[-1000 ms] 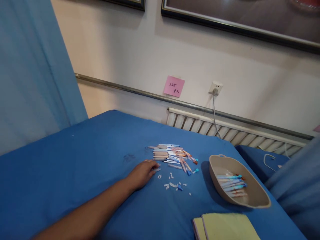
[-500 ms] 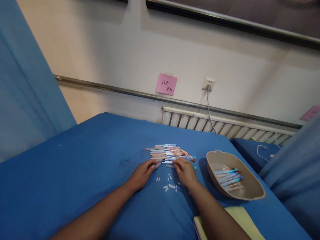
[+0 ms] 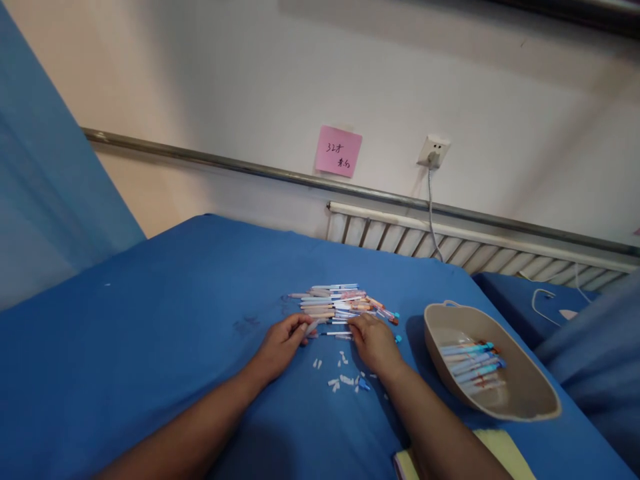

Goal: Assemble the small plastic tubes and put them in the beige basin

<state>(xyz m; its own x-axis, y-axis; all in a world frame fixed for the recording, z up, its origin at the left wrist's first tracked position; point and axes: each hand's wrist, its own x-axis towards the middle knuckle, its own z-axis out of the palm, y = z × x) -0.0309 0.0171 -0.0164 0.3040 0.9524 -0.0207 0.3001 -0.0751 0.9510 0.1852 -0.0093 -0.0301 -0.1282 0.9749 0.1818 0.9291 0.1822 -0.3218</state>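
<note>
A pile of thin pens (image 3: 340, 303) with blue and orange caps lies on the blue cloth (image 3: 165, 313). My left hand (image 3: 283, 340) rests at the pile's near left edge, its fingers pinched on one pale pen. At the pile's near right edge my right hand (image 3: 373, 341) lies knuckles up, fingers curled over a thin white pen (image 3: 334, 333) that lies between the two hands. Small white and blue caps (image 3: 345, 379) are scattered on the cloth between my wrists.
A beige oval dish (image 3: 525, 400) holding several blue-capped pens stands to the right. A yellow pad (image 3: 505, 453) lies at the near right edge. Behind the table are a radiator (image 3: 450, 243), a wall socket with a cord (image 3: 433, 152) and a pink note (image 3: 338, 151).
My right hand came into view and reached the pile's near right edge. My left hand closed its fingers on a pen. The camera tilted down slightly.
</note>
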